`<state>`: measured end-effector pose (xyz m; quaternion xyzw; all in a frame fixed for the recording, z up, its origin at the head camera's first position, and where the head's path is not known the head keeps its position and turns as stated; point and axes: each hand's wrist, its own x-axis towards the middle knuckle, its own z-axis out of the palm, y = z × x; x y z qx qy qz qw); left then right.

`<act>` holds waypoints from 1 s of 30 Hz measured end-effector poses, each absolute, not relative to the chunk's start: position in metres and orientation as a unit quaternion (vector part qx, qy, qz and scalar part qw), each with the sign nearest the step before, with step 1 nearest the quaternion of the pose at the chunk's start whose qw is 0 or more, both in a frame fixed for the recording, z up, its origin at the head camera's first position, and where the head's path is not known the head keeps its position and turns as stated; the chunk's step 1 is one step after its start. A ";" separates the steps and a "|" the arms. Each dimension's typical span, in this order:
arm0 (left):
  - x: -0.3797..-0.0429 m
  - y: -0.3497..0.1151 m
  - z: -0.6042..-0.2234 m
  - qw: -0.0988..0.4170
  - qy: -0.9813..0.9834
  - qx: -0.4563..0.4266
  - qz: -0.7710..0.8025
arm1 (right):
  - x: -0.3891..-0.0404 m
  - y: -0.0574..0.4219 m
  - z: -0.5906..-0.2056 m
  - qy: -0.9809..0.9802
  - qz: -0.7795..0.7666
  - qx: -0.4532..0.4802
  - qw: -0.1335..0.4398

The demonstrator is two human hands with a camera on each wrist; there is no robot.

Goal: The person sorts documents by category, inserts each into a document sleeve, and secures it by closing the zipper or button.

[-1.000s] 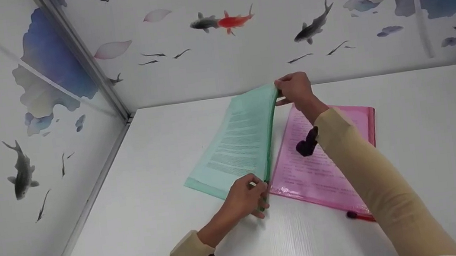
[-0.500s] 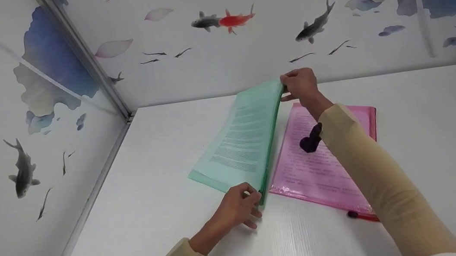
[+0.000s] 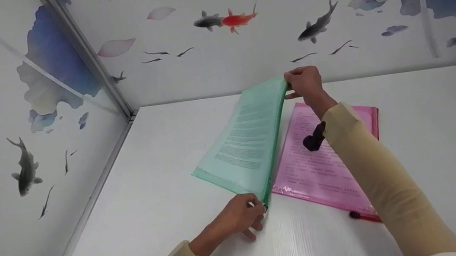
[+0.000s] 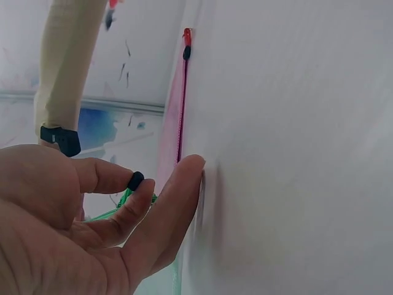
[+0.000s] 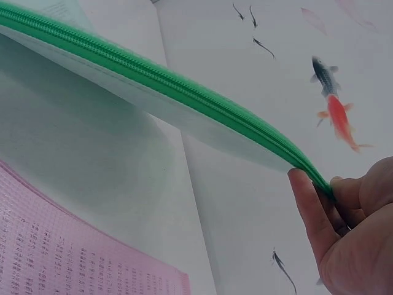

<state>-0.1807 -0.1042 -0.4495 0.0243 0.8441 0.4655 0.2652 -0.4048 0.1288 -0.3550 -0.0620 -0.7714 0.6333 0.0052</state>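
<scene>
A green translucent zip folder with printed sheets inside is held tilted up along its right, zippered edge. At its far corner my right hand pinches the edge between thumb and fingers. Near the closest end of the same edge is my left hand. Its thumb and index finger pinch the black-tipped zipper pull, while the other fingers reach loosely past it. In the right wrist view the green zipper runs with its teeth together toward my right fingertips. The folder's left side lies low toward the table.
A pink zip folder holding printed sheets lies flat on the white table, partly under my right forearm. Its red zipper pull with a black tip points toward me. White panels printed with fish stand at the back and left.
My left hand has drawn the zipper pull along the edge toward me, to its near end. My right hand and the folder's far corner have shifted slightly right and up.
</scene>
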 end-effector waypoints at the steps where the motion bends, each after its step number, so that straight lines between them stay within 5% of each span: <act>1: -0.180 -0.104 -0.449 0.271 0.842 0.025 0.465 | -0.405 0.129 -0.355 -0.772 0.633 -0.060 0.006; 30: -0.177 -0.112 -0.440 0.416 0.820 0.202 0.336 | -0.408 0.126 -0.365 -0.782 0.621 -0.046 0.005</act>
